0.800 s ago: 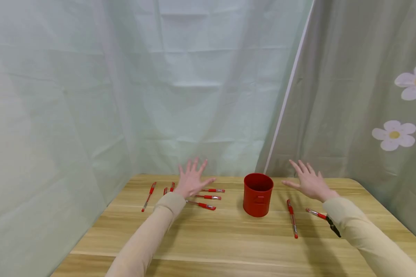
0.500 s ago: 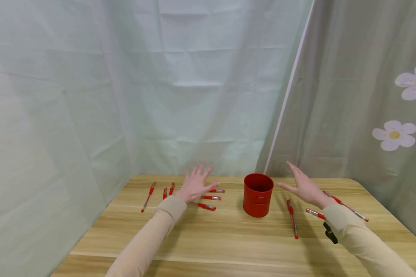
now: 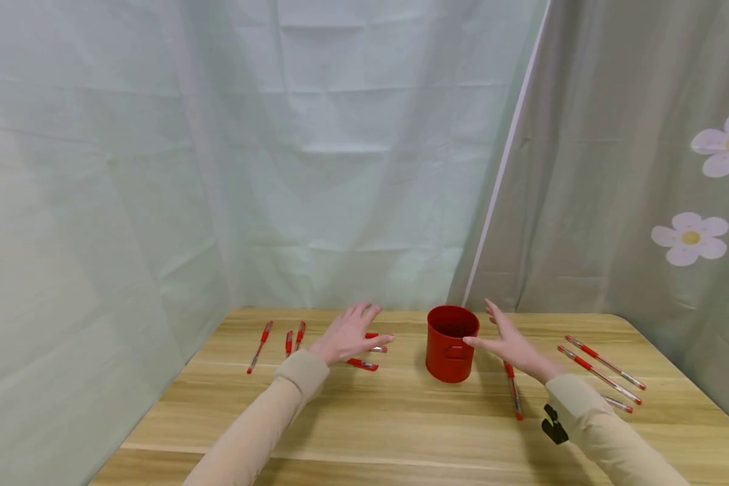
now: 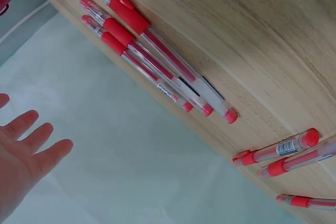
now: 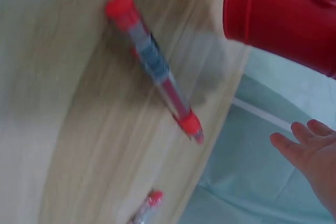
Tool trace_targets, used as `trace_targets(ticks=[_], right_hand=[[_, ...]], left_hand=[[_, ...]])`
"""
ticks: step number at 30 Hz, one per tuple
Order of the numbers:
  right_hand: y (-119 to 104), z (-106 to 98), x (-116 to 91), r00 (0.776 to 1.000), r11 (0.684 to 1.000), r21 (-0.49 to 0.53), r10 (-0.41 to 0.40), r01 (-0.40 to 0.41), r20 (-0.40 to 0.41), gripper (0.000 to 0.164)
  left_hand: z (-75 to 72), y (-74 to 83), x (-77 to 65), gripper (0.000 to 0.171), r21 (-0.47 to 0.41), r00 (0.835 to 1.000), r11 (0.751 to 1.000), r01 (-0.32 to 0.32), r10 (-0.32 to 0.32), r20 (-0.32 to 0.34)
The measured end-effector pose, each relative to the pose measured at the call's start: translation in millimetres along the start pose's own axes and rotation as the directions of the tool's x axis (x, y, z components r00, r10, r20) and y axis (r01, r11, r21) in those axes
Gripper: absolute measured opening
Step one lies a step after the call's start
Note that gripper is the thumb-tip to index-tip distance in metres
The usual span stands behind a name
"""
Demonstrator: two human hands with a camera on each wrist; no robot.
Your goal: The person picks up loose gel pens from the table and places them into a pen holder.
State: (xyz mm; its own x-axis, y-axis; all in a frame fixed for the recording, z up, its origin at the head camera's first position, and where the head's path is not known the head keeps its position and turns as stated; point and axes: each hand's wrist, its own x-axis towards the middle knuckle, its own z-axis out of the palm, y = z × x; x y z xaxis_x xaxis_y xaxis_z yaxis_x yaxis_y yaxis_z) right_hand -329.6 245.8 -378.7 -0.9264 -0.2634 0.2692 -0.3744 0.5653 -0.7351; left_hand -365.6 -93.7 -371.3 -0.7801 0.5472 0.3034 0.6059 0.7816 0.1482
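A red metal pail (image 3: 448, 361) stands upright toward the back of the wooden table. My left hand (image 3: 347, 339) hovers left of it with fingers spread, holding nothing, and partly hides several red gel pens (image 3: 362, 364). Those pens (image 4: 126, 35) lie almost side by side in the left wrist view. To the pail's right is my right hand (image 3: 515, 347), thumb and fingers apart and also holding nothing; its thumb overlaps the pail's side in the head view. Below that hand lies one red gel pen (image 3: 516, 398), also the blurred pen (image 5: 157, 66) in the right wrist view.
Farther left lie a slanted pen (image 3: 259, 347) and two more pens (image 3: 300, 334). On the right, several pens (image 3: 601, 374) lie near the right sleeve, one partly hidden by it. A black strap piece (image 3: 554, 425) hangs at that wrist. Pale curtains (image 3: 340, 169) hang behind the table.
My right hand has moved left to the pail's side, uncovering pens on the right. My left hand has shifted slightly right and lower. The pail and pens have stayed put.
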Motion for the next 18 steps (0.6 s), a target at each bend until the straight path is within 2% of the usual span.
trace_targets(ticks=[9, 14, 18], right_hand=[[-1, 16, 3, 0.999, 0.992, 0.120, 0.023, -0.026, 0.028, 0.094], [-2, 21, 5, 0.998, 0.988, 0.144, 0.049, -0.053, 0.033, 0.092], [-3, 25, 7, 0.999, 0.982, 0.183, 0.042, -0.043, 0.010, 0.089]], left_hand=[[-0.9, -3.6, -8.6, 0.079, -0.037, 0.999, 0.999, 0.010, -0.008, 0.048], [-1.7, -5.4, -14.0, 0.082, -0.025, 0.994, 1.000, 0.014, -0.011, 0.110], [-2.2, -5.6, -15.9, 0.081, -0.030, 0.989, 1.000, 0.001, 0.003, 0.150]])
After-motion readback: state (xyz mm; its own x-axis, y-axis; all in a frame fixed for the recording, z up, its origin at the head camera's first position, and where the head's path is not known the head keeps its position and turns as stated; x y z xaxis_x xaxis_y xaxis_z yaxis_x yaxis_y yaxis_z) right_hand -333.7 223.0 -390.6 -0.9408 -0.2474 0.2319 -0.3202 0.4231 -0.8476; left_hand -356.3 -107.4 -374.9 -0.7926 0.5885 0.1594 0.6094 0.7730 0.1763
